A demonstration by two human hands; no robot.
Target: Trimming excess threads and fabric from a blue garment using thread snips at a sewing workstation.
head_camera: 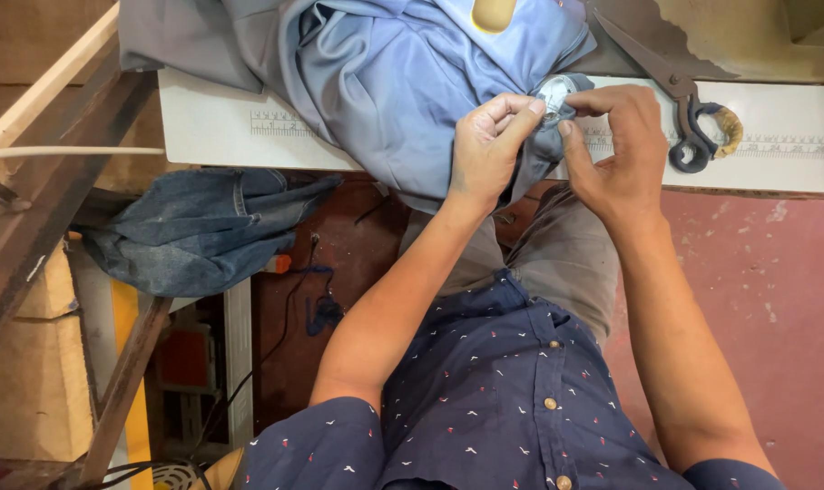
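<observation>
Head view: both hands pinch one fold of the blue garment (376, 82) at the table's (212, 127) near edge.

Left hand (486, 150) and right hand (619, 150) fingertips press together on the fold; slack grip could let it slide. Shears (680, 91) lie just beyond the right fingers, a snag risk.

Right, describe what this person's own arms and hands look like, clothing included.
Both arms are bare from above the elbow down. The left hand and right hand wear no gloves, and no rings or watch show. The short sleeves belong to a dark navy button-up shirt with a small scattered white and red print and round tan buttons down the front.
</observation>
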